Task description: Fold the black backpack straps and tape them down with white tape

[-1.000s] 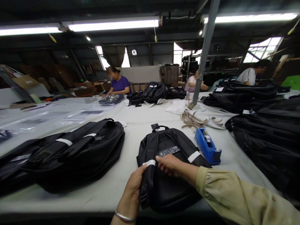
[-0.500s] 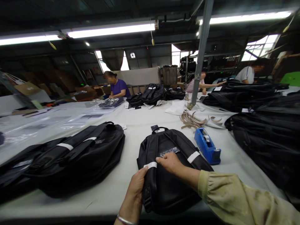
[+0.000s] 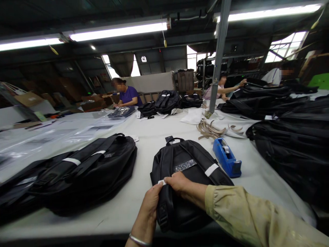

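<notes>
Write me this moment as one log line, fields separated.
left hand: on white band | right hand: same band | backpack: on table, straps up | tape dispenser: beside backpack

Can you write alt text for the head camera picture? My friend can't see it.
A person's left hand and right hand meet at a white band on the strap of a black backpack on a white table. A blue tape dispenser sits beside it. Other black bags and people are beyond.

Glaring ceiling tubes (image 3: 118, 31), bright windows (image 3: 286, 44), dim roof (image 3: 84, 15), stretched, blurry edges
</notes>
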{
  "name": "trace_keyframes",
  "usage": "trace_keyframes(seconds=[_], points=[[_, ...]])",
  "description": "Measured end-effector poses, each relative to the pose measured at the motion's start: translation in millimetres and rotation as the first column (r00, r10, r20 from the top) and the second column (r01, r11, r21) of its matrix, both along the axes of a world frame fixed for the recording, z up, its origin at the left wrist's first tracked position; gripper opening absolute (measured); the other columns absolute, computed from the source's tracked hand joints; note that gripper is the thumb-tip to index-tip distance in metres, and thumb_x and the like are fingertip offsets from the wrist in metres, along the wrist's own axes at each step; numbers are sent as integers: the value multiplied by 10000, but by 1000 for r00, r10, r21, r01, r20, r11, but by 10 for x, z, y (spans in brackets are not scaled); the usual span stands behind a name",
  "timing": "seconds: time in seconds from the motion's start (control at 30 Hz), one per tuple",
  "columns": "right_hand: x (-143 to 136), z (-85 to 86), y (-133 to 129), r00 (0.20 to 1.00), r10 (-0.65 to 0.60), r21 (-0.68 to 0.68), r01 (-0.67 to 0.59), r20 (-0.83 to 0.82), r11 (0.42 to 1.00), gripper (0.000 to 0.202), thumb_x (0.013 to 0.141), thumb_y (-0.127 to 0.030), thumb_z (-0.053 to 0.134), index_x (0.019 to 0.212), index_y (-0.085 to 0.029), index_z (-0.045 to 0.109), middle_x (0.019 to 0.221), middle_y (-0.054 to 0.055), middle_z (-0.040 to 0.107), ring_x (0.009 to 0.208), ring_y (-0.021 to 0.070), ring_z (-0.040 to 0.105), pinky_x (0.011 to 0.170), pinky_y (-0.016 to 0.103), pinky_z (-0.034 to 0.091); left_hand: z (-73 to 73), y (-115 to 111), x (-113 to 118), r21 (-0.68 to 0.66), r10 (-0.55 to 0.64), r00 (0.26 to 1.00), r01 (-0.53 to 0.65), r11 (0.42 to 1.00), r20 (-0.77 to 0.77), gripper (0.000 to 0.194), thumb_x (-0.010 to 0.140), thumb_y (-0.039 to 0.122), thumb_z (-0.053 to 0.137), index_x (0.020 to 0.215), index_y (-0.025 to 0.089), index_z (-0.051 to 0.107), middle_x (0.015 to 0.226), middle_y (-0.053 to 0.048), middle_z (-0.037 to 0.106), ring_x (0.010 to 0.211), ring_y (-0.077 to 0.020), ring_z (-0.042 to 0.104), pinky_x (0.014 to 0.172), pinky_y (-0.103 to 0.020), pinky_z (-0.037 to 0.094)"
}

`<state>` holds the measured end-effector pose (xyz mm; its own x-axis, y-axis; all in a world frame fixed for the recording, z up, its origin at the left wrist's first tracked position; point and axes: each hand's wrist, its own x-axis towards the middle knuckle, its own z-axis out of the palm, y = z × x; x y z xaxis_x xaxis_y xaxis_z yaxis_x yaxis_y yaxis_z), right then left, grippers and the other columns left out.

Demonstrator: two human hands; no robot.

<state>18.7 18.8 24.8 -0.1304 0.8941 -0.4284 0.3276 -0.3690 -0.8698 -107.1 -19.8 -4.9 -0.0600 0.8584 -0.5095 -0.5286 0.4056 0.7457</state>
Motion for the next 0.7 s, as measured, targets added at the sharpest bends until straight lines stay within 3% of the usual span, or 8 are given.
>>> trace_keyframes(seconds=[0.17,0.33,0.43,0.53,0.6,0.7], points=[[9,-140,-21,995,5,92,5,-104,996,270,805,-346,621,629,-161,536,541,-54,445,516,85,421,473,201,318,139,28,-17,-49,-131,986,137,989,106,202,832,245,635,903,61,681,797,-151,748,809,-273,727,764,-368,600],[20,-171,-22,991,-12,114,28,-137,993,316,800,-365,644,605,-167,496,518,-67,403,495,77,390,461,196,300,139,96,54,3,-130,992,130,992,8,204,822,246,670,920,68,685,784,-137,749,793,-254,721,767,-362,594],[62,-129,-35,993,32,59,-25,-117,998,337,866,-411,570,642,-164,520,506,-60,421,452,79,397,446,197,312,162,101,86,2,-133,990,134,991,-40,223,839,269,655,934,70,688,785,-139,748,789,-251,715,753,-359,588],[272,41,-43,984,172,44,-170,-56,985,386,927,-439,464,707,-147,590,550,-17,531,435,91,445,458,214,364,271,16,56,-2,-194,976,195,981,-101,323,847,374,644,951,71,691,842,-153,748,803,-249,706,737,-345,576],[573,206,-41,972,228,195,-234,50,953,303,909,-392,507,821,-139,648,668,18,627,519,107,529,529,224,419,367,-108,4,-10,-271,952,273,962,-143,402,838,458,636,973,84,690,887,-147,747,803,-238,699,717,-323,564],[1243,382,-33,964,64,536,-199,260,820,264,829,-310,619,1044,-164,668,909,54,693,818,164,625,761,258,468,474,-364,-62,-25,-372,910,374,927,-184,404,790,476,688,989,125,675,855,-93,738,729,-201,681,633,-278,537]])
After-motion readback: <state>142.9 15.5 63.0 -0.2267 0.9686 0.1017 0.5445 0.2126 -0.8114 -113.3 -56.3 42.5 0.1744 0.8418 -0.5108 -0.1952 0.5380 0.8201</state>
